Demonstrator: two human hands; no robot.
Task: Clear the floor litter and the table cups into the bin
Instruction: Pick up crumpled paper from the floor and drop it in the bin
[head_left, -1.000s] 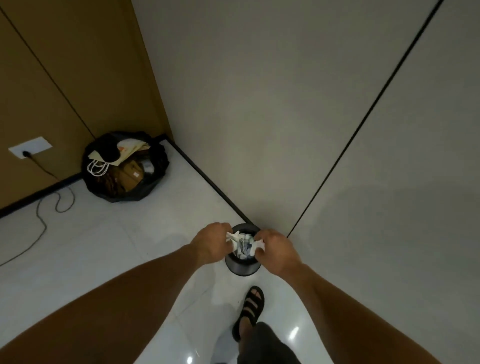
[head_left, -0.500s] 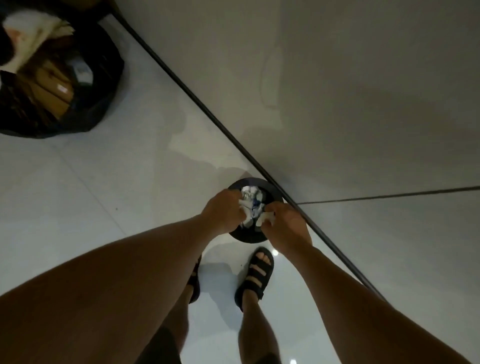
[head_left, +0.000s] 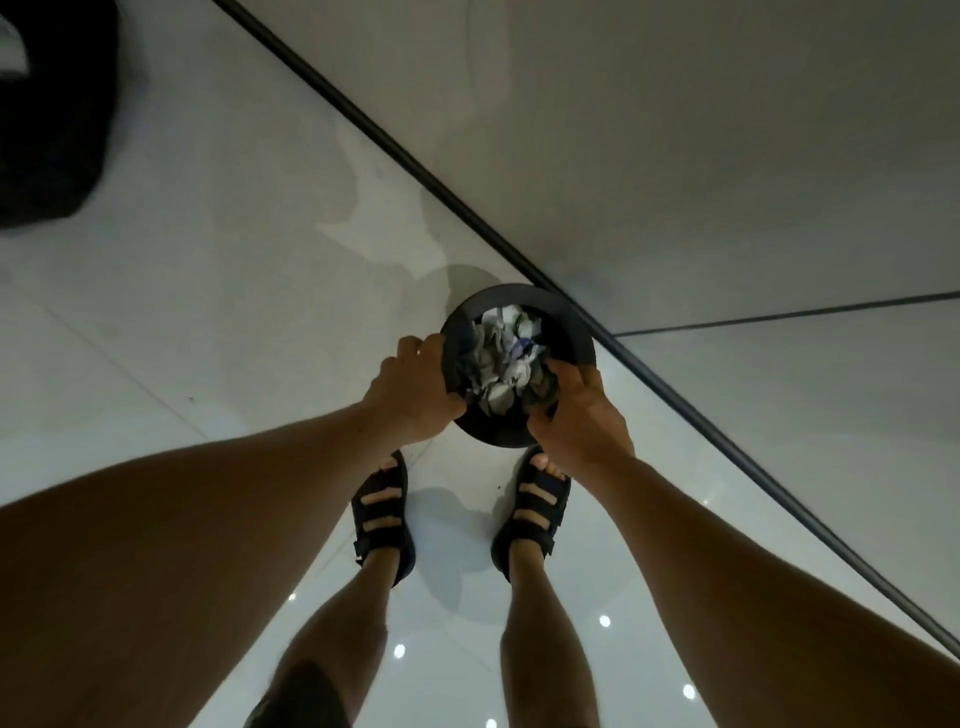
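A small round black bin (head_left: 574, 332) stands on the pale floor against the wall's dark skirting. It is stuffed with crumpled white paper litter (head_left: 501, 358). My left hand (head_left: 415, 389) grips the bin's left rim, thumb curled over the edge. My right hand (head_left: 576, 415) is at the bin's near right side, its fingers curled into the crumpled litter and pinching it. The bottom of the bin is hidden by the litter.
My two feet in black sandals (head_left: 382, 519) stand just in front of the bin. A black rubbish bag (head_left: 47, 119) sits at the far left. The wall (head_left: 675, 156) and its dark skirting strip (head_left: 415, 161) run diagonally behind the bin.
The view has tilted further down and closer to the bin. My left hand has shifted from the litter to the bin's rim; my right hand stays in the litter.
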